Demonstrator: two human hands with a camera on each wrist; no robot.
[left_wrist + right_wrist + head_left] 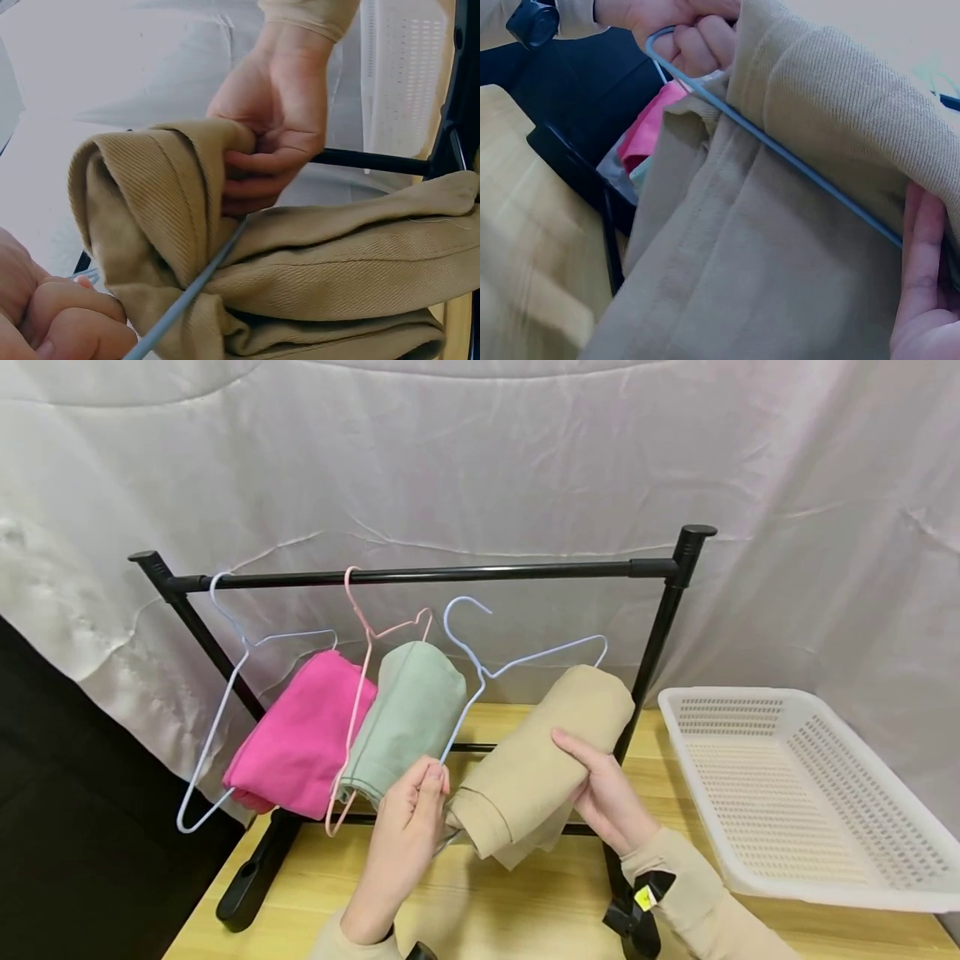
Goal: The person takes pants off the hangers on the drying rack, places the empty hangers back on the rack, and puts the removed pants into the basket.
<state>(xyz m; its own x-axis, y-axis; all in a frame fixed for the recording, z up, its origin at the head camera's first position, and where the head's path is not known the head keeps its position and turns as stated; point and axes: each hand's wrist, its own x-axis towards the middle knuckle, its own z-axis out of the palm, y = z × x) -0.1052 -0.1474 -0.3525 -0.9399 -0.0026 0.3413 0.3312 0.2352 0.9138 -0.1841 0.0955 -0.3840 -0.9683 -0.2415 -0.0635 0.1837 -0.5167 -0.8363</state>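
Note:
A light-blue hanger (486, 673) is held in front of the rack, its hook below the rail and apart from it. My left hand (408, 827) grips the hanger's lower left corner. Folded beige twill trousers (543, 752) drape over the hanger's bottom bar (802, 169), hanging down on both sides of it. With the thumb on top and fingers underneath, my right hand (609, 793) holds the trousers near their right part. In the left wrist view, the right hand (277, 127) has its fingers bent against the fabric.
On the black rack's rail (420, 575) hang a blue hanger with pink cloth (307, 735) and a pink hanger with pale green cloth (408, 714). A white plastic basket (757, 877) stands right of the rack on the wooden table (495, 910). A grey curtain hangs behind.

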